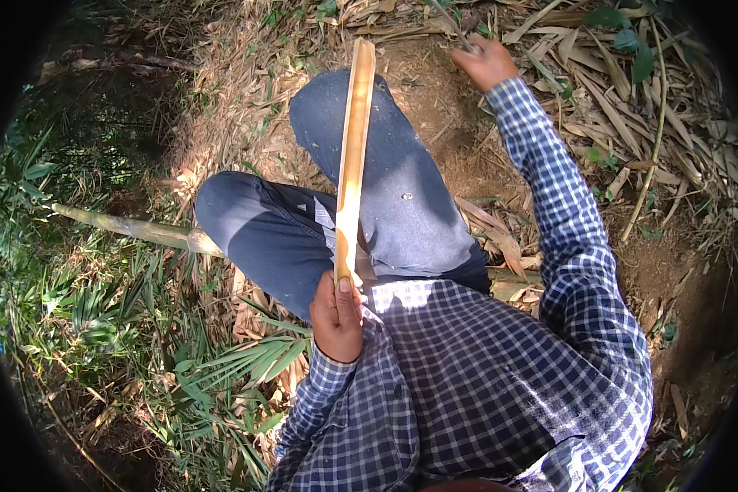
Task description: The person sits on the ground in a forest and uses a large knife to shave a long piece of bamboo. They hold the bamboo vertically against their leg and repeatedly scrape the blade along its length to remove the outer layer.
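My left hand (338,318) is closed round the lower end of a split bamboo strip (353,156), with the thumb on its pale inner face. The strip points away from me, above my legs, and its far end is free. Farther off to the right, my right hand (485,64) is a closed fist at the end of my stretched arm. From it a narrow grey tool, blade-like in outline (448,16), reaches up toward the top edge. Its kind is hard to make out, and the fist hides its grip. The two hands are well apart.
My bent legs in dark trousers (418,213) lie below the strip. A bamboo pole (131,230) runs out on the left beside my knee. Green leaves (246,361) grow at the lower left. Dry leaves (615,107) and a thin stem (654,139) lie on the right.
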A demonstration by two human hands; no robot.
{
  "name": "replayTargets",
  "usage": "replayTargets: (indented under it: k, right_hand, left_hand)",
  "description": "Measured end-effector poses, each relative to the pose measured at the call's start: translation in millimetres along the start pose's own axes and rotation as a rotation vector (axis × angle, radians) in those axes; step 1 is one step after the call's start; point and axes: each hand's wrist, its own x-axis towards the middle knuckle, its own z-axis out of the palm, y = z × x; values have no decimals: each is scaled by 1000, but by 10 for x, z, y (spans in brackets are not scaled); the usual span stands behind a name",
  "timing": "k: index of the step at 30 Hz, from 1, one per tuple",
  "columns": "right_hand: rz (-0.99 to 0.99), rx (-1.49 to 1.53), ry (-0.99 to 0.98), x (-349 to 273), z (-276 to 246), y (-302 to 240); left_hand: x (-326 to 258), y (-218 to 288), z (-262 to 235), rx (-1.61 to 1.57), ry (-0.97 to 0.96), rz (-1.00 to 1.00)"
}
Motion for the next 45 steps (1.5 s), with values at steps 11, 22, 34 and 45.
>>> replayTargets:
  k: [11,22,34,45]
  right_hand:
    - [-327,-95,-133,-1325,-56,-190]
    - [-622,-296,-209,-1392,-216,-337]
    - [-500,-342,-284,-1051,-169,-496]
    - [-649,-346,-204,-943,-128,-522]
  left_hand:
    - [536,109,193,-197,-336,125]
    - [669,206,416,-343,-269,10]
    - [573,162,373,-482,-268,-66]
    - [525,196,424,-478,-200,-107]
